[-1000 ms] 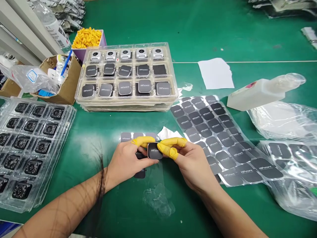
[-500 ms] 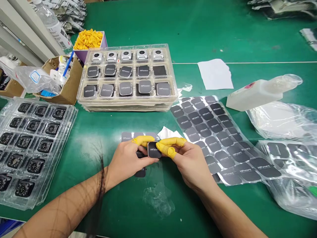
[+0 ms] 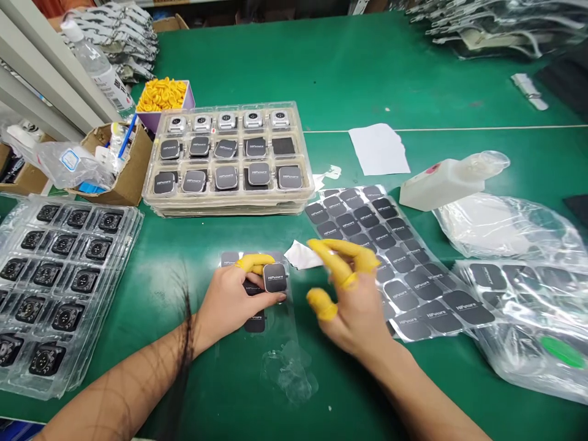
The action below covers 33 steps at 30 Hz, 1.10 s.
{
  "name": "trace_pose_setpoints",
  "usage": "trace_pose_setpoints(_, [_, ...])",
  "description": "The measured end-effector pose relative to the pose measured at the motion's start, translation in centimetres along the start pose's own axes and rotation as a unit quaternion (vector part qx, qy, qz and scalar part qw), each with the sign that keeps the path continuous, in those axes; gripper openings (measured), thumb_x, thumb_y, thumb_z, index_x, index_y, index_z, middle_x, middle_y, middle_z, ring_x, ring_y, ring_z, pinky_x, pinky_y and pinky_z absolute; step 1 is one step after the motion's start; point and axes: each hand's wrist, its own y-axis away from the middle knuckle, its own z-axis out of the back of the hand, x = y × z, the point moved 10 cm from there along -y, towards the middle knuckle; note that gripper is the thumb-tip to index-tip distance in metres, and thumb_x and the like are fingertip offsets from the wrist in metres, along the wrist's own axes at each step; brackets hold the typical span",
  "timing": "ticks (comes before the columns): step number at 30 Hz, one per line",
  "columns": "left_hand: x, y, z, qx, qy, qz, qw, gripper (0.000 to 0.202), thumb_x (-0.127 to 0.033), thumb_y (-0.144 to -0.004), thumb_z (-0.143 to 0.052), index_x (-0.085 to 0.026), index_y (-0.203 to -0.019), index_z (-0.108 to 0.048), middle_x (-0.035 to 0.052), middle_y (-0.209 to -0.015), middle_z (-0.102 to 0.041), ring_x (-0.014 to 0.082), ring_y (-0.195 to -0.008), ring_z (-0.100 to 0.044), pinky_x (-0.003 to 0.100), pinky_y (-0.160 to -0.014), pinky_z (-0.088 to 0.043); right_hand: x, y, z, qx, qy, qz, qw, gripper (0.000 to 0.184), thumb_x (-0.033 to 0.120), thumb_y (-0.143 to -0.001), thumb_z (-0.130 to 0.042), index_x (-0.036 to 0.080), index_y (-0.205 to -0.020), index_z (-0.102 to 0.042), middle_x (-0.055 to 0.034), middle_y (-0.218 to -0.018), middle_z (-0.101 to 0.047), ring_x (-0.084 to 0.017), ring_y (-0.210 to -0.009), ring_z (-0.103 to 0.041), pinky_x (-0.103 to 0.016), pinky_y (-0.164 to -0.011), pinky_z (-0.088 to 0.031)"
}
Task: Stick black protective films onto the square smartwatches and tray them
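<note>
My left hand (image 3: 236,291) pinches a square smartwatch case (image 3: 275,278) by its edges, its dark face with a HiFuture label turned up. A yellow finger cot covers my left index finger. My right hand (image 3: 353,294) is raised just to the right, fingers apart, with yellow cots on thumb and fingers and nothing in it. Beyond its fingertips lies a crumpled white cloth (image 3: 301,255). Under my left hand rests a clear sheet (image 3: 280,334) with a few dark labelled films. A larger sheet of HiFuture films (image 3: 404,260) spreads out beside my right hand.
A stacked tray of watches (image 3: 225,205) stands behind my hands. Another clear tray (image 3: 59,245) with black watch bodies lies at left. Beyond are a cardboard box (image 3: 133,171), a box of yellow finger cots (image 3: 163,95), a white bottle (image 3: 441,184) and plastic bags (image 3: 519,349).
My right hand has let go of the smartwatch case and moved right, its fingers opening. My left hand still holds the case, now more fully visible. The view has shifted slightly.
</note>
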Motion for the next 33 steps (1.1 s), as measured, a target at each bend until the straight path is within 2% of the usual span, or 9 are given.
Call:
trace_pose_setpoints(3, [0.2,0.0,0.2,-0.009,0.008,0.01,1.0,0.043,-0.03,-0.07,-0.086,-0.024,-0.11,-0.071,-0.0019,-0.078,-0.077,0.0183,-0.076,-0.074,0.03,-0.075,-0.057,2.2,0.9,-2.4,0.098,0.06,0.127,0.985,0.052,0.045,-0.098,-0.046,0.038,-0.15,-0.043,-0.0123,-0.155,-0.034,-0.038,-0.135,-0.038,-0.058,-0.103,-0.039])
trace_pose_setpoints(6, [0.5,0.0,0.4,-0.012,0.03,0.036,0.999,0.044,-0.031,-0.069,-0.087,-0.022,-0.109,-0.069,0.0003,-0.08,-0.077,0.0176,-0.075,-0.073,0.029,-0.074,-0.058,0.6,0.8,-2.5,0.09,0.119,0.043,0.988,0.06,0.039,-0.098,-0.042,0.031,-0.157,-0.033,-0.0166,-0.16,-0.029,-0.044,-0.14,-0.028,-0.065,-0.102,-0.033])
trace_pose_setpoints(10, [0.8,-0.1,0.4,-0.011,0.108,0.069,0.992,0.052,-0.032,-0.066,-0.089,-0.02,-0.112,-0.067,0.0038,-0.094,-0.077,0.0164,-0.08,-0.073,0.028,-0.076,-0.059,1.2,0.8,-2.9,0.095,0.104,0.059,0.988,0.059,0.044,-0.097,-0.046,0.03,-0.154,-0.04,-0.0136,-0.161,-0.034,-0.041,-0.143,-0.029,-0.061,-0.107,-0.031])
trace_pose_setpoints(14, [1.5,-0.2,0.8,-0.04,0.261,0.127,0.956,0.055,-0.03,-0.064,-0.09,-0.017,-0.111,-0.064,0.0073,-0.101,-0.076,0.0189,-0.089,-0.074,0.032,-0.083,-0.06,-1.1,0.7,-0.8,-0.01,0.153,-0.093,0.984,0.058,0.04,-0.101,-0.041,0.016,-0.153,-0.039,-0.0232,-0.152,-0.044,-0.043,-0.137,-0.038,-0.061,-0.098,-0.037])
trace_pose_setpoints(17, [0.5,-0.7,2.6,-0.077,0.303,0.105,0.944,0.057,-0.03,-0.064,-0.089,-0.017,-0.113,-0.062,0.0083,-0.105,-0.075,0.0207,-0.096,-0.073,0.036,-0.091,-0.059,1.6,0.6,-2.0,0.013,0.113,-0.001,0.994,0.056,0.048,-0.098,-0.05,0.024,-0.149,-0.047,-0.0184,-0.153,-0.046,-0.041,-0.139,-0.038,-0.058,-0.101,-0.034])
trace_pose_setpoints(22, [-7.3,-5.6,7.5,-0.121,0.025,-0.078,0.989,0.056,-0.035,-0.068,-0.087,-0.021,-0.118,-0.063,0.01,-0.124,-0.068,0.0255,-0.115,-0.064,0.044,-0.105,-0.049,3.2,0.6,-4.7,0.105,0.104,0.035,0.988,0.043,0.044,-0.101,-0.045,0.026,-0.137,-0.061,-0.0163,-0.148,-0.054,-0.036,-0.138,-0.042,-0.057,-0.104,-0.031])
trace_pose_setpoints(25, [-12.2,-11.5,8.8,-0.153,-0.218,-0.157,0.951,0.048,-0.039,-0.075,-0.082,-0.023,-0.118,-0.068,0.0102,-0.138,-0.059,0.0282,-0.134,-0.048,0.047,-0.118,-0.032,2.7,0.4,-4.8,0.107,0.104,0.016,0.989,0.044,0.044,-0.101,-0.045,0.023,-0.137,-0.062,-0.0183,-0.148,-0.053,-0.037,-0.138,-0.043,-0.058,-0.104,-0.032])
trace_pose_setpoints(30, [-11.9,-21.4,8.1,-0.042,-0.395,-0.019,0.917,0.075,-0.059,-0.064,-0.084,-0.024,-0.129,-0.065,0.0151,-0.142,-0.051,0.04,-0.135,-0.038,0.051,-0.111,-0.034,2.6,0.4,-4.5,0.101,0.092,0.019,0.99,0.045,0.045,-0.102,-0.044,0.024,-0.137,-0.062,-0.0178,-0.146,-0.054,-0.036,-0.137,-0.043,-0.057,-0.104,-0.033])
trace_pose_setpoints(33, [-12.8,-24.0,8.6,-0.071,-0.441,0.001,0.895,0.069,-0.068,-0.079,-0.065,-0.024,-0.132,-0.063,0.0158,-0.14,-0.051,0.0399,-0.132,-0.039,0.05,-0.108,-0.035,2.6,0.4,-4.5,0.105,0.089,0.02,0.99,0.045,0.045,-0.102,-0.042,0.024,-0.138,-0.061,-0.0185,-0.146,-0.055,-0.035,-0.137,-0.043,-0.057,-0.104,-0.034])
